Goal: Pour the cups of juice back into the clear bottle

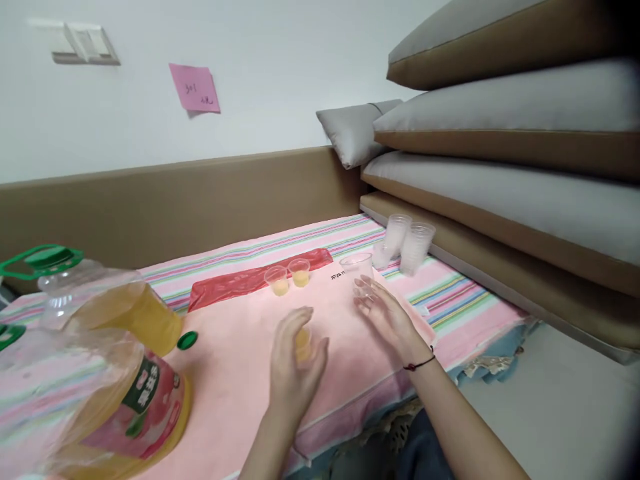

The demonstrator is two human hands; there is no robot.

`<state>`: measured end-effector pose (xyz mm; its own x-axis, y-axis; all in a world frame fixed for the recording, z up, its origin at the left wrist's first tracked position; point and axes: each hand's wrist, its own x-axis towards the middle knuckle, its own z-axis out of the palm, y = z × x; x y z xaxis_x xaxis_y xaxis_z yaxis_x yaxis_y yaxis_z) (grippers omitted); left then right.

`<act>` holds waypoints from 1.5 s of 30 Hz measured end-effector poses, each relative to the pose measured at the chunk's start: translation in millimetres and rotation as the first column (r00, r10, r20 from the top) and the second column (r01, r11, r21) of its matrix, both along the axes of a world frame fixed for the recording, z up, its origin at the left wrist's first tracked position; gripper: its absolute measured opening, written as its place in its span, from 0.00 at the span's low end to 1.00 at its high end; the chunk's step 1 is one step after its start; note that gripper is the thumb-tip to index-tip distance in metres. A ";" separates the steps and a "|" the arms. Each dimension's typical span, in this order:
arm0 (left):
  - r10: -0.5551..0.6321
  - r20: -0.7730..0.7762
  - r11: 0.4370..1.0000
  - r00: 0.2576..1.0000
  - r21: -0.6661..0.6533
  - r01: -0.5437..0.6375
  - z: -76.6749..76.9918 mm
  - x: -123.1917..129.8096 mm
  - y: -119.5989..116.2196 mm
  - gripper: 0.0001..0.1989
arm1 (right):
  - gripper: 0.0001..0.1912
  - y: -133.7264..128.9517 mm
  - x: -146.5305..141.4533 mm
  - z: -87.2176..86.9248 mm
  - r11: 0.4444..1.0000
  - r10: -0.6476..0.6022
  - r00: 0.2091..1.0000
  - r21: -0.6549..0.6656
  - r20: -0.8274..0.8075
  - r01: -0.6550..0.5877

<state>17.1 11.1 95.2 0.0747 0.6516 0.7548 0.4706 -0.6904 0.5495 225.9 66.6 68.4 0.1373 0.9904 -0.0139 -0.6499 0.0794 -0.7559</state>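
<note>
My left hand (293, 370) is curved with thumb and fingers apart. Through that gap shows a small clear cup of yellow juice (303, 343), and I see no firm grip on it. The fingers of my right hand (385, 310) are bent around the lower part of a clear plastic cup (357, 262), which looks empty. Beyond my hands, two small cups stand side by side, a left juice cup (278, 283) and a right juice cup (300, 275), each with a little yellow juice at the bottom.
Stacked clear cups (417, 247) stand at the back right, near piled cushions (500, 150). On the left are a labelled juice bottle (155, 407), another bottle (135, 313) and a green cap (187, 340). Red plastic (230, 287) lies behind the pink cloth (225, 387).
</note>
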 end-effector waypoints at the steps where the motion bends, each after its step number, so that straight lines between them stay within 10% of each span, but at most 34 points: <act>1: -0.019 0.039 0.998 0.999 -0.066 0.022 4.5 18.6 6.6 0.23 | 0.16 0.4 1.4 1.7 1.000 -0.012 1.000 0.018 -0.023 0.013; 6: -0.067 0.471 0.868 0.880 -0.407 0.284 10.1 108.1 60.4 0.39 | 0.15 3.4 9.5 3.4 0.994 -0.073 0.997 0.074 -0.037 0.076; 14: -0.041 0.729 0.808 0.683 -0.378 0.451 11.9 171.2 143.6 0.35 | 0.25 4.1 38.2 8.1 0.946 -0.313 0.950 -0.083 0.003 0.312; 23: -0.137 0.667 0.791 0.732 -0.372 0.486 4.7 237.5 252.0 0.39 | 0.28 0.5 67.7 8.4 0.921 -0.376 0.914 -0.168 -0.153 0.351; 45: -0.172 0.369 0.796 0.914 -0.495 0.349 -16.1 221.2 261.1 0.58 | 0.23 -2.1 62.1 8.8 0.948 -0.313 0.920 -0.129 -0.235 0.289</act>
<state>238.2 272.1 79.0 0.1386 0.9441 0.2991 0.0744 -0.3111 0.9475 288.0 64.4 77.2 0.4093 0.8958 -0.1733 -0.7740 0.2403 -0.5858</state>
